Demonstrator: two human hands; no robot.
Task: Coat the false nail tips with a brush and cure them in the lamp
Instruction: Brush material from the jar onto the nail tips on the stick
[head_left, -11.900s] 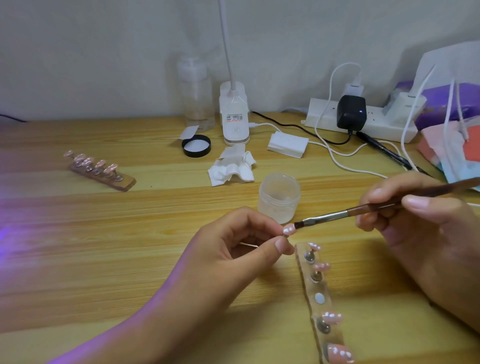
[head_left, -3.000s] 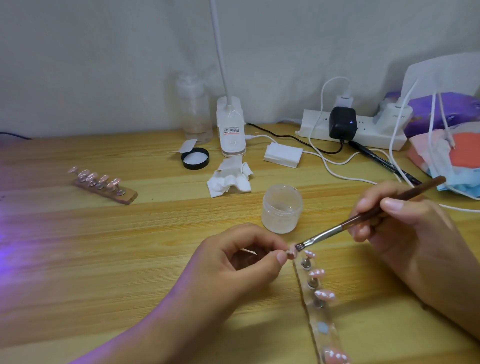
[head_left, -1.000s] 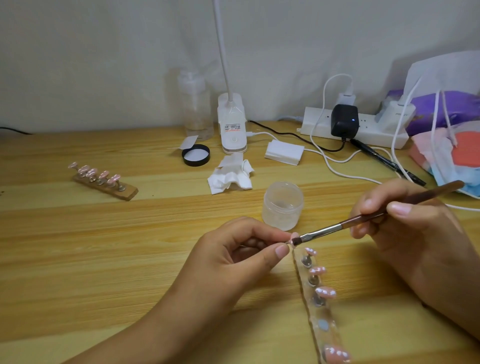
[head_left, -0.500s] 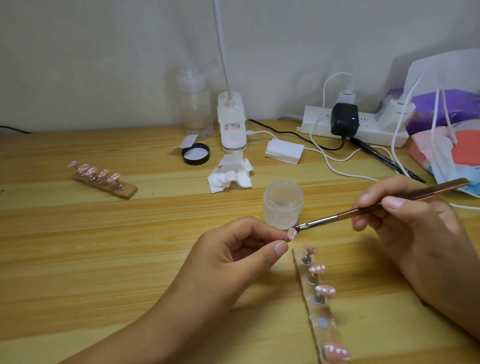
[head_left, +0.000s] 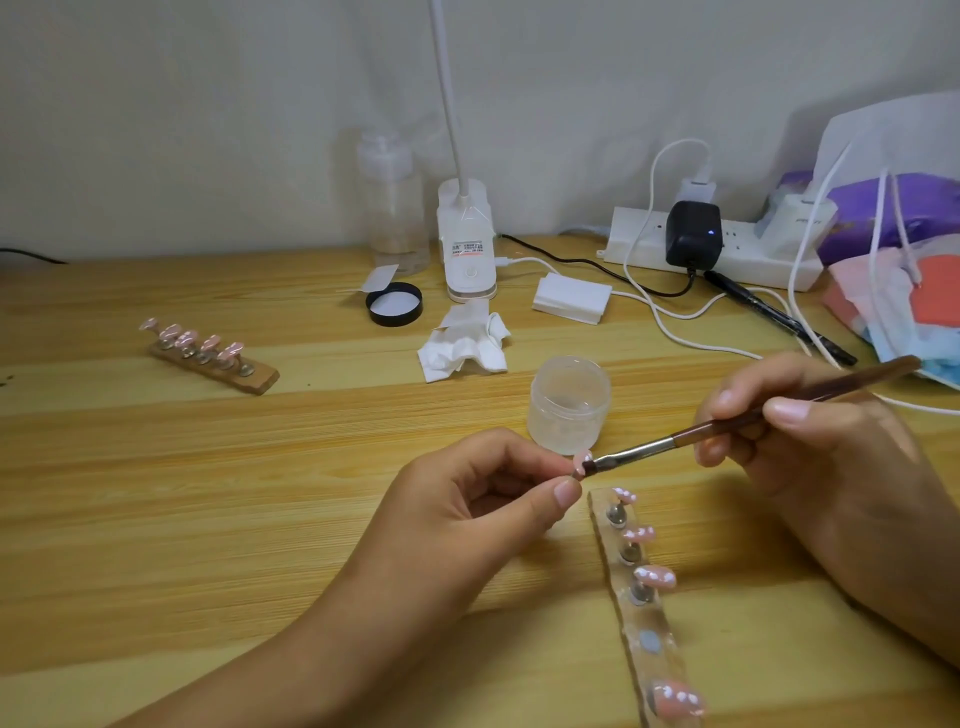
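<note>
From the head view, the left hand (head_left: 467, 499) pinches one pink nail tip (head_left: 582, 462) between thumb and forefinger, other fingers curled, just above the table (head_left: 208, 519). The right hand (head_left: 810, 457) grips one brush (head_left: 727, 426) like a pen, its bristles touching that tip. Just below lies a clear holder strip (head_left: 640, 618) carrying four tips on stands. One open jar (head_left: 569, 410) stands just behind the hands. Far left, a wooden strip (head_left: 260, 376) carries five tips. Beyond lie one black lid (head_left: 394, 304) and one crumpled tissue (head_left: 462, 348).
</note>
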